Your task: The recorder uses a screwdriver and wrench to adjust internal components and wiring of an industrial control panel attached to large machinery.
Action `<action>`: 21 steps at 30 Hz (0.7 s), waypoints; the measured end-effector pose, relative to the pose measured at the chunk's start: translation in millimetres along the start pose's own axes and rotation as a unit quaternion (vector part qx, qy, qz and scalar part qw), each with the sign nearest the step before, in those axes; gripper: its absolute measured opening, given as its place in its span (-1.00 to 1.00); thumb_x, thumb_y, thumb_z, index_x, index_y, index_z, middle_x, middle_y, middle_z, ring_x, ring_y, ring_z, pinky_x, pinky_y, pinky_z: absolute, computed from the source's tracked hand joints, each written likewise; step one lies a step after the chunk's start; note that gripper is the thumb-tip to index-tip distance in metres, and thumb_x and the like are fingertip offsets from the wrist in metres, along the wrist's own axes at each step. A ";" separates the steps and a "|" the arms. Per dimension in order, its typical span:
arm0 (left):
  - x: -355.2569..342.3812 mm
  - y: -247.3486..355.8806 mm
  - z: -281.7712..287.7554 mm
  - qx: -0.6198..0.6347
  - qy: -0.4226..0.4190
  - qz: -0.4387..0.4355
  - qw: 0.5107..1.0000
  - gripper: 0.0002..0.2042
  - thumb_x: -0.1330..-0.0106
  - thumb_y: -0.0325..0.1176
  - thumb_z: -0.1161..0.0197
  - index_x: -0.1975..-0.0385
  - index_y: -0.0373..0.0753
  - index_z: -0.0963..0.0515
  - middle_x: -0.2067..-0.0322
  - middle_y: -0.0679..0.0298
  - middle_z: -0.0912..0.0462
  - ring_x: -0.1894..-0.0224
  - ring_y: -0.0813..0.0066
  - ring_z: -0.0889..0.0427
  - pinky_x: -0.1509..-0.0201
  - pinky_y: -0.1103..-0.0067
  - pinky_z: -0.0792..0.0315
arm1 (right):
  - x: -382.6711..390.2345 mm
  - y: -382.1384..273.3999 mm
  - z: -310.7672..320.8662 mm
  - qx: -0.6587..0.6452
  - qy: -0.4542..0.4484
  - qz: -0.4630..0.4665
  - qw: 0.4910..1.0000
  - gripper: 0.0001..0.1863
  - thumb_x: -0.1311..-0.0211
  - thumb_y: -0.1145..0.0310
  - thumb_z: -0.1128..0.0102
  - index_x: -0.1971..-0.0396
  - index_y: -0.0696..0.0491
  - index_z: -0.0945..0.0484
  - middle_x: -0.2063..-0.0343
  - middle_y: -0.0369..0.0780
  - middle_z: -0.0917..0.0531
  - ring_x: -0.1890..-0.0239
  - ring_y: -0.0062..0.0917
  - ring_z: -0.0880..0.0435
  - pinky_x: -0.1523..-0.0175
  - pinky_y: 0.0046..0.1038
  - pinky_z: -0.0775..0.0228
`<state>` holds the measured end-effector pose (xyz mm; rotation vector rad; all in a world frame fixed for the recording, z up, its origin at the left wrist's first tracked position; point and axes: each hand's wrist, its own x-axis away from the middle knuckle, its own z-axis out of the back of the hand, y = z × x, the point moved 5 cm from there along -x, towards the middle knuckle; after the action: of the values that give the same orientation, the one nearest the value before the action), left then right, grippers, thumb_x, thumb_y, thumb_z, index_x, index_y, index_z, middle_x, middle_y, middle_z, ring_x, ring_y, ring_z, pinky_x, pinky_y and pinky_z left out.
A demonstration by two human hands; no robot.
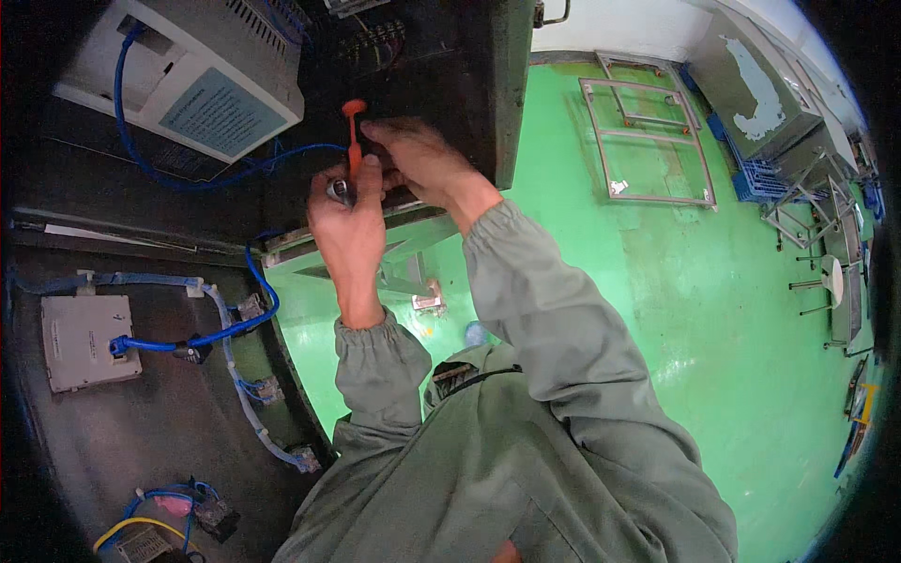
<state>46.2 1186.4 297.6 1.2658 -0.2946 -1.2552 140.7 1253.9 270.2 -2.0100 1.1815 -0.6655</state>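
Green floor (648,310) spreads beside a dark cabinet (450,56). At the cabinet's edge, the left hand (347,225) has its fingers closed around a red tool (355,145), wide end pointing away from the person, and a round-ended metallic piece (339,190). The right hand (419,161) is just beside the tool; whether its fingers grip anything cannot be told.
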 end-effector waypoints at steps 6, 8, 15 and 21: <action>3.7 2.5 -17.7 0.057 -0.025 0.071 0.996 -0.72 -0.28 -0.16 -0.13 0.45 -0.29 -0.46 0.66 0.37 -0.43 0.68 0.70 -0.28 0.65 0.70 -0.10 | -4.6 -0.6 11.7 -0.030 -0.055 0.015 0.998 -0.79 -0.26 0.29 -0.09 0.26 0.13 -0.50 0.48 -0.33 -0.56 0.41 -0.64 -0.55 0.42 -0.59 -0.42; 8.9 -1.1 -19.6 0.164 -0.026 0.173 0.971 -0.71 -0.31 -0.15 -0.07 0.44 -0.28 -0.46 0.66 0.36 -0.42 0.71 0.69 -0.24 0.69 0.71 -0.07 | 1.6 -7.3 -1.1 0.011 -0.033 -0.001 0.999 -0.80 -0.26 0.30 -0.09 0.28 0.13 -0.50 0.50 -0.33 -0.55 0.42 -0.65 -0.55 0.46 -0.60 -0.41; 10.5 -10.3 -27.3 0.521 -0.121 0.314 0.785 -0.64 -0.38 -0.11 0.11 0.39 -0.31 -0.45 0.56 0.12 -0.55 0.81 0.67 -0.12 0.75 0.69 0.03 | 5.3 -7.0 1.8 -0.040 -0.032 0.033 0.998 -0.79 -0.25 0.23 -0.11 0.39 0.09 -0.50 0.53 -0.33 -0.53 0.56 -0.70 -0.44 0.60 -0.63 -0.27; 17.2 -0.5 -12.7 0.240 -0.053 0.233 0.941 -0.62 -0.36 -0.09 0.03 0.39 -0.35 -0.48 0.61 0.17 -0.56 0.79 0.70 -0.18 0.74 0.68 0.01 | -1.3 -9.7 5.8 0.062 -0.010 0.116 0.991 -0.74 -0.25 0.20 -0.11 0.28 0.09 -0.54 0.52 -0.33 -0.53 0.54 -0.69 -0.42 0.56 -0.64 -0.26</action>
<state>62.0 1179.3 284.9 1.4244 -0.9678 -0.8623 149.4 1260.1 274.1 -1.7390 1.3042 -0.5860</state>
